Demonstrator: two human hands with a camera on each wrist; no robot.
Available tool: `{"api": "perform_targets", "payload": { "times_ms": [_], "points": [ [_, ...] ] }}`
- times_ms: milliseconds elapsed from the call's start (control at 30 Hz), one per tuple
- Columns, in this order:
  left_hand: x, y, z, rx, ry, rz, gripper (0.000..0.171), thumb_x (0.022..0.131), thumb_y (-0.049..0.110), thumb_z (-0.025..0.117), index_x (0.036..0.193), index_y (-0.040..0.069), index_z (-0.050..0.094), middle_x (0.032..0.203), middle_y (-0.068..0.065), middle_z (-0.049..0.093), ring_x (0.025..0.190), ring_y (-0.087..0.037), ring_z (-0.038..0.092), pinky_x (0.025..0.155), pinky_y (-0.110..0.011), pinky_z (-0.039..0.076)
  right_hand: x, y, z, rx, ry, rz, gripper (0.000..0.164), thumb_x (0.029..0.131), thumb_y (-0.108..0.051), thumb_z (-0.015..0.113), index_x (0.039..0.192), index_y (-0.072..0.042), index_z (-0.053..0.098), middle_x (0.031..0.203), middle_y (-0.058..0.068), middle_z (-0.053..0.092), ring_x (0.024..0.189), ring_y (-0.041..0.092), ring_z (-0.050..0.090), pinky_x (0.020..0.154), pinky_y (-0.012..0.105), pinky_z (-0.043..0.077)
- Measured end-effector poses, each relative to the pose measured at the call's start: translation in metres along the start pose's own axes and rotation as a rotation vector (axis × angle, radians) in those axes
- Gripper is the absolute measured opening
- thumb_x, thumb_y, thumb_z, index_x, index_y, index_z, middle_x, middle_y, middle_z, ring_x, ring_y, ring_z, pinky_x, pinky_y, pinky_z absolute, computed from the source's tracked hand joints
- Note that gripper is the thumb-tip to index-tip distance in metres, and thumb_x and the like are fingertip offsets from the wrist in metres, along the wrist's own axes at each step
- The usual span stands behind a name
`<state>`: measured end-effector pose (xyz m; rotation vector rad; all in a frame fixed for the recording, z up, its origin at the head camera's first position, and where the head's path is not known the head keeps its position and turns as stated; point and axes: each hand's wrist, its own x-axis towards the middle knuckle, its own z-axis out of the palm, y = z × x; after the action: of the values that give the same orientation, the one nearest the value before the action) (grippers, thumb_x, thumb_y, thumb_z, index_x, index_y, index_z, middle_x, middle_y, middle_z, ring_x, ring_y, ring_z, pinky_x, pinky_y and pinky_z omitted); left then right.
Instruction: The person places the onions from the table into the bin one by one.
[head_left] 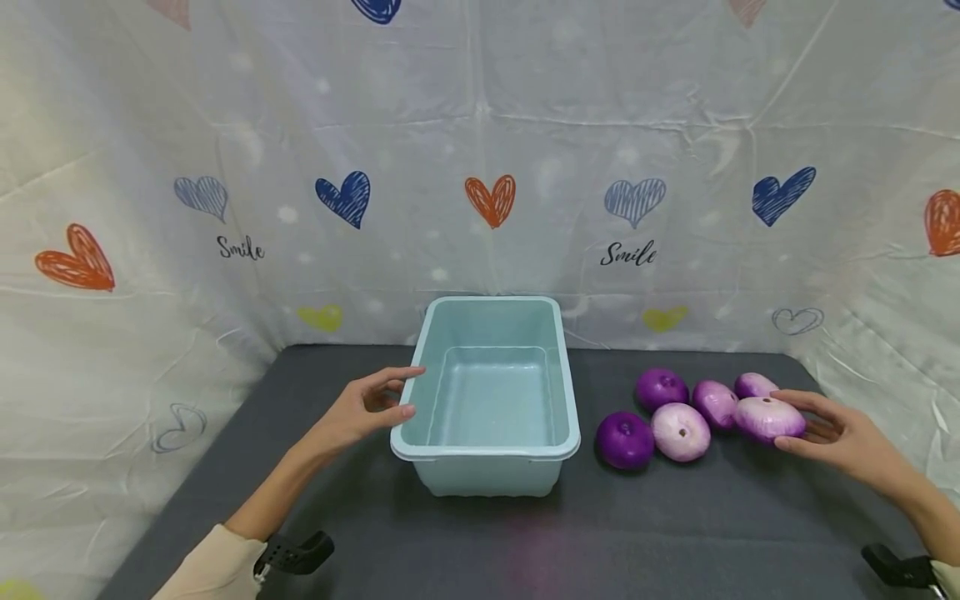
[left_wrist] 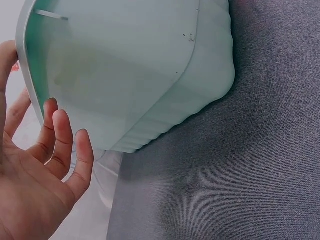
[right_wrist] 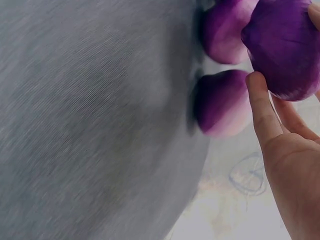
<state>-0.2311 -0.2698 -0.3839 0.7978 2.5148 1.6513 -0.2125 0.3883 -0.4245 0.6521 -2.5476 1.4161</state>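
Observation:
My right hand [head_left: 843,437] holds a purple-and-white onion [head_left: 767,419] between thumb and fingers at the right end of a group of onions. In the right wrist view this onion [right_wrist: 285,50] hangs off the table, with two others beyond it. My left hand [head_left: 367,408] is at the left rim of a pale blue-green plastic basin [head_left: 487,452], index finger and thumb tip reaching over the edge. In the left wrist view the other fingers [left_wrist: 62,140] bend loosely outside the basin wall [left_wrist: 115,70].
Several more onions lie right of the basin: a dark purple one [head_left: 625,440] in front, a paler one [head_left: 681,432] beside it, others behind. The dark grey table [head_left: 637,533] ends at a white cloth backdrop [head_left: 555,150] printed with hearts.

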Motion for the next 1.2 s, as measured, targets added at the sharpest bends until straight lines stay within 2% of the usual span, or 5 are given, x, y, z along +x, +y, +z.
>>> {"api": "perform_targets", "payload": {
  "times_ms": [167, 400, 500, 800, 1200],
  "points": [
    [0.001, -0.001, 0.000, 0.012, 0.009, 0.002, 0.053, 0.096, 0.009, 0.071, 0.147, 0.010, 0.055, 0.118, -0.016, 0.060, 0.089, -0.031, 0.065, 0.076, -0.046, 0.054, 0.013, -0.007, 0.004, 0.050, -0.025, -0.002, 0.058, 0.089, 0.008, 0.074, 0.143, 0.002, 0.053, 0.144, 0.010, 0.053, 0.123, 0.000, 0.053, 0.093, 0.015, 0.044],
    [0.004, 0.000, -0.001, 0.025, 0.001, 0.003, 0.052, 0.096, 0.009, 0.071, 0.146, 0.010, 0.056, 0.112, -0.017, 0.060, 0.083, -0.029, 0.063, 0.072, -0.039, 0.052, 0.029, -0.013, 0.013, 0.124, -0.052, 0.015, 0.058, 0.090, 0.007, 0.074, 0.144, 0.001, 0.053, 0.137, 0.001, 0.059, 0.119, 0.008, 0.060, 0.090, 0.021, 0.049],
    [0.005, 0.000, -0.002, 0.018, -0.006, -0.002, 0.052, 0.096, 0.009, 0.071, 0.146, 0.009, 0.056, 0.112, -0.018, 0.060, 0.083, -0.029, 0.064, 0.072, -0.038, 0.052, 0.037, -0.016, 0.017, 0.148, -0.042, 0.019, 0.058, 0.089, 0.007, 0.076, 0.142, 0.000, 0.055, 0.136, 0.004, 0.060, 0.117, 0.009, 0.062, 0.088, 0.023, 0.051],
    [0.002, 0.000, -0.003, 0.027, -0.010, -0.022, 0.053, 0.097, 0.011, 0.071, 0.147, 0.012, 0.055, 0.113, -0.017, 0.060, 0.084, -0.029, 0.064, 0.074, -0.038, 0.052, 0.056, -0.023, 0.027, 0.234, -0.067, -0.051, 0.060, 0.087, 0.014, 0.073, 0.142, 0.006, 0.051, 0.136, 0.004, 0.060, 0.119, 0.011, 0.061, 0.088, 0.025, 0.052],
    [0.002, 0.002, -0.003, 0.028, -0.011, -0.019, 0.052, 0.097, 0.011, 0.070, 0.147, 0.011, 0.055, 0.112, -0.017, 0.060, 0.082, -0.029, 0.063, 0.074, -0.038, 0.052, 0.074, -0.036, 0.039, 0.176, -0.026, -0.025, 0.060, 0.087, 0.004, 0.078, 0.142, -0.002, 0.056, 0.138, 0.010, 0.059, 0.120, 0.010, 0.059, 0.093, 0.021, 0.047]
  ]
}}
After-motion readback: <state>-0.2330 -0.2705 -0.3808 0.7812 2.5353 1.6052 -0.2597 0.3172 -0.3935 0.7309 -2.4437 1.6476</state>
